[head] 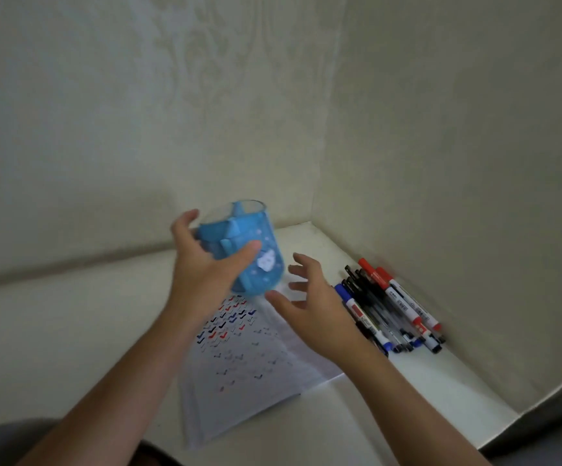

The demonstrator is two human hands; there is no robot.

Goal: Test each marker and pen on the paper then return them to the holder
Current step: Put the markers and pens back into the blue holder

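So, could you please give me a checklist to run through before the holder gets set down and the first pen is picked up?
1. Grip on the holder: ok, the left hand is wrapped round its side.
2. Holder upright: not ok, it is tilted over the far end of the paper.
3. Holder emptied: ok, only its blue dividers show inside.
4. Right hand free: ok, fingers spread, holding nothing.
5. Pens and markers at hand: ok, they lie in a pile by the right wall.
6. Caps on all of them: cannot tell, the pile is blurred.
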